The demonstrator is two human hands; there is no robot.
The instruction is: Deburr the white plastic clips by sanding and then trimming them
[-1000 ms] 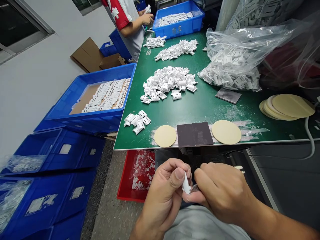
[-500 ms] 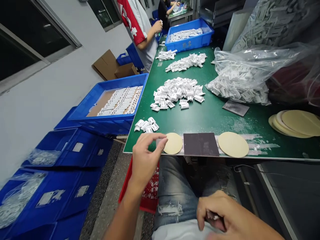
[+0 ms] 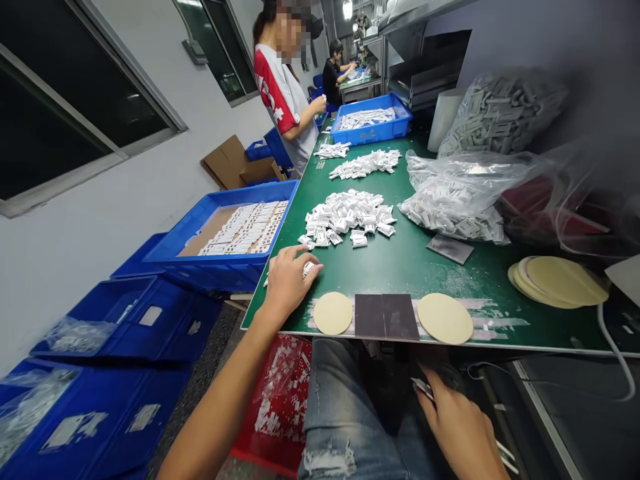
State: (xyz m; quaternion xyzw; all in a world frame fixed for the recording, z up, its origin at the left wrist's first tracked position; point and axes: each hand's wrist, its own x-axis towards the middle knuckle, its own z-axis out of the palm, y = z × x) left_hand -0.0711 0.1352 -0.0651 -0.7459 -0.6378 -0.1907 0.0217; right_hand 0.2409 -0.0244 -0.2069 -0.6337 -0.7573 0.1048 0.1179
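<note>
My left hand (image 3: 291, 280) reaches over a few small white plastic parts (image 3: 309, 269) at the table's near left corner. Its fingers curve down apart, with one part showing between thumb and forefinger; no firm grip shows. My right hand (image 3: 453, 413) is low, in front of the table edge and beside my knee. It is closed on a thin, pointed, silvery tool (image 3: 424, 388), which looks like a knife blade; its handle is hidden in the palm. Along the table edge lie a cream disc (image 3: 333, 313), dark square pads (image 3: 386, 317) and another cream disc (image 3: 445, 319).
White parts lie in heaps (image 3: 350, 217) on the green table (image 3: 350, 267). A bag of parts (image 3: 460, 200) and stacked cream discs (image 3: 565, 283) are on the right. Blue crates (image 3: 220, 263) line the left; a red bin (image 3: 265, 447) is below. A co-worker (image 3: 295, 100) stands beyond.
My left hand has moved from beside the left disc to the small group of parts. My right hand has moved off my lap, and the silvery tool now shows. The view has tilted up.
</note>
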